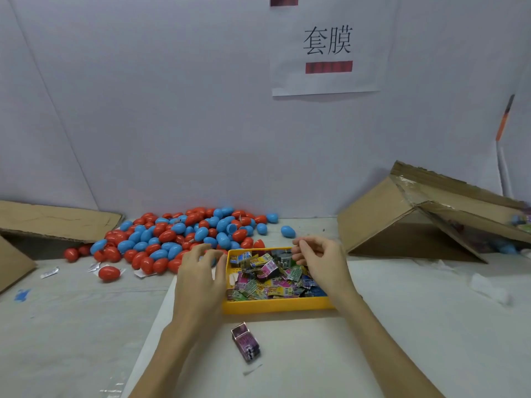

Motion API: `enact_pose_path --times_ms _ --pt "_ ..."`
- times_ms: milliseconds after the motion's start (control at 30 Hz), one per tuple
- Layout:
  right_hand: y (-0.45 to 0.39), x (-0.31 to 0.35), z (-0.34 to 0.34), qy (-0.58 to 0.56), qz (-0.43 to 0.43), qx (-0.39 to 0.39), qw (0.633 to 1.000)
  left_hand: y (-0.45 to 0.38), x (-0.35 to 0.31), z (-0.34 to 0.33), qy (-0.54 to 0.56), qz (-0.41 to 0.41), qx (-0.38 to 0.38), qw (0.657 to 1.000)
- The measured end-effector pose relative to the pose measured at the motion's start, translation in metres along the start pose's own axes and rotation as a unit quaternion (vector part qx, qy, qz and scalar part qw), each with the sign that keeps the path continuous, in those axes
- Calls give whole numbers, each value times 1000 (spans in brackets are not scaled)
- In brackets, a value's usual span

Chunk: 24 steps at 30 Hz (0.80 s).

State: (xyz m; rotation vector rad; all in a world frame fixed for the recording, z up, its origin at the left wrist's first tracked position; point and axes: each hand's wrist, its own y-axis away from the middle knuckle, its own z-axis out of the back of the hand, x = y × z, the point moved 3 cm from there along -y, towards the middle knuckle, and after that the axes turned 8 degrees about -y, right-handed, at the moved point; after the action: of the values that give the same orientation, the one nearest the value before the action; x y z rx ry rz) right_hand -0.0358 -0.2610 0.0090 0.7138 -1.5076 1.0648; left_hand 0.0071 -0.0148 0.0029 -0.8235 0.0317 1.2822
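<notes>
over the yellow tray (275, 307) of small printed packets (270, 272), the right hand (316, 259) hovers with fingers curled; i cannot tell if it pinches one. the left hand (201, 268) curls at the egg pile (172, 235), grip unclear. best lift one packet by its edge.

Even, diffuse overhead light with a cool bluish cast; shadows are soft, deepest under the tilted cardboard box (408, 225) at right. Wide-angle distortion bends the frame edges. Right edge blurred; fine print in the yellow tray (275, 307) unresolved.
</notes>
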Motion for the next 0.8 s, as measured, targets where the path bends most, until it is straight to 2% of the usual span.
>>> enact_pose_path --times_ms 67,167,233,333,500,667,800 --pt "7 1 -5 89 39 15 995 -6 15 -3 -13 31 18 999" --pt "18 5 -9 207 100 19 973 -12 32 -10 -68 16 86 994" --pt "21 6 -11 222 122 20 967 -12 38 -15 -98 -5 110 989" --pt "22 7 -14 234 131 25 963 -12 39 -16 -101 -33 93 990" --pt "24 8 -15 234 137 32 962 -14 35 -13 22 -33 63 997" --pt "28 11 -20 258 194 51 945 -12 20 -13 122 5 41 992" --pt "35 16 -29 235 235 79 940 -7 -5 -4 164 -58 17 985"
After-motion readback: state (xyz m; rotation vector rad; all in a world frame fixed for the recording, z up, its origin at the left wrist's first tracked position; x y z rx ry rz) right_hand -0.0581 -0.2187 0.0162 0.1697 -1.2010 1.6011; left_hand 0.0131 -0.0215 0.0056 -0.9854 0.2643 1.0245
